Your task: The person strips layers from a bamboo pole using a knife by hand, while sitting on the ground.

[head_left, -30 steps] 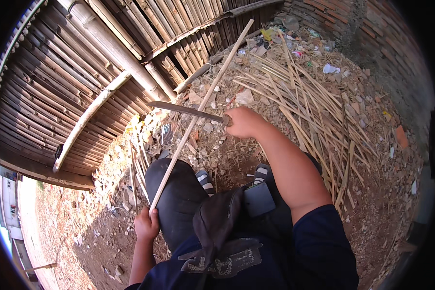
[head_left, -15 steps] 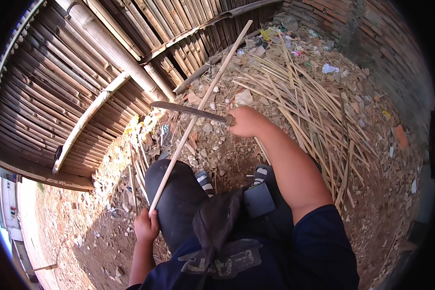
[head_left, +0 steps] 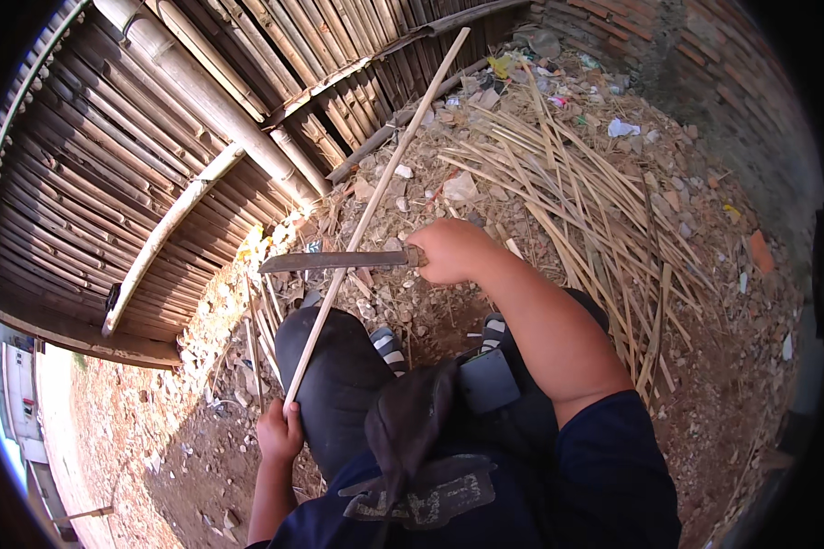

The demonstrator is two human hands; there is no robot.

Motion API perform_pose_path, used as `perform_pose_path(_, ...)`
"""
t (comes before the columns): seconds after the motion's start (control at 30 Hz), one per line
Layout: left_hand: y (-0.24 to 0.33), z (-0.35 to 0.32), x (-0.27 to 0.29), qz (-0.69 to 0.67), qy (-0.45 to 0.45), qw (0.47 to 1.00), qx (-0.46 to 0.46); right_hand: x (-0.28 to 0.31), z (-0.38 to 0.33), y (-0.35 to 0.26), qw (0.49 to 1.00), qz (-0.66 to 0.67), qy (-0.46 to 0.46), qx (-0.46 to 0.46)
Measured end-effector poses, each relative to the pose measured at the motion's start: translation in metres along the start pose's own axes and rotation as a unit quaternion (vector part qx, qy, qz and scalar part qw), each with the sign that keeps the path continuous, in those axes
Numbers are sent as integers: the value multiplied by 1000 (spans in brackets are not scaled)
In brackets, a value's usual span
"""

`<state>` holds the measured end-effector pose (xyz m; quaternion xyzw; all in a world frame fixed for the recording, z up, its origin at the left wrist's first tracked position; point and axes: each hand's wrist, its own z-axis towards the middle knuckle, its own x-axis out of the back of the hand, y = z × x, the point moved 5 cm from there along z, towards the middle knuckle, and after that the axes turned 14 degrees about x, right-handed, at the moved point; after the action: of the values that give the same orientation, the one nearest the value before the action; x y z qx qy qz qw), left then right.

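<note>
My left hand [head_left: 280, 432] is closed round the near end of a long pale bamboo strip [head_left: 377, 194]. The strip slants up and away over my left thigh, its far end near the bamboo wall. My right hand [head_left: 453, 251] grips the handle of a machete [head_left: 334, 261], whose dark blade points left and crosses the strip around its middle. Blade and strip appear to touch there, though I cannot tell how firmly. The fingers of my right hand are mostly hidden behind its back.
A loose heap of bamboo strips [head_left: 595, 220] lies on the rubble at right. More strips [head_left: 264, 325] lie beside my left knee. A bamboo-slat wall [head_left: 156, 192] rises at left, a brick wall [head_left: 742, 82] at far right. A dark flat object [head_left: 489, 380] rests at my lap.
My right hand has come nearer along the strip, bringing the machete blade lower and more level. The strip's far end has shifted slightly left; my left hand keeps its hold.
</note>
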<state>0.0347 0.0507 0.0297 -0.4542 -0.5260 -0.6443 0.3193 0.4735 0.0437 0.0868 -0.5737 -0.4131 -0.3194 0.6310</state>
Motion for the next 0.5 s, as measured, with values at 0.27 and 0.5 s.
perform_pose_path(0.27,3,3,-1,-2,13,1000,-11,5,-2,48,981,77,152,-96)
perform_pose_path(0.5,0,2,-3,-20,9,1000,-9,1,1,1,999,27,40,-5)
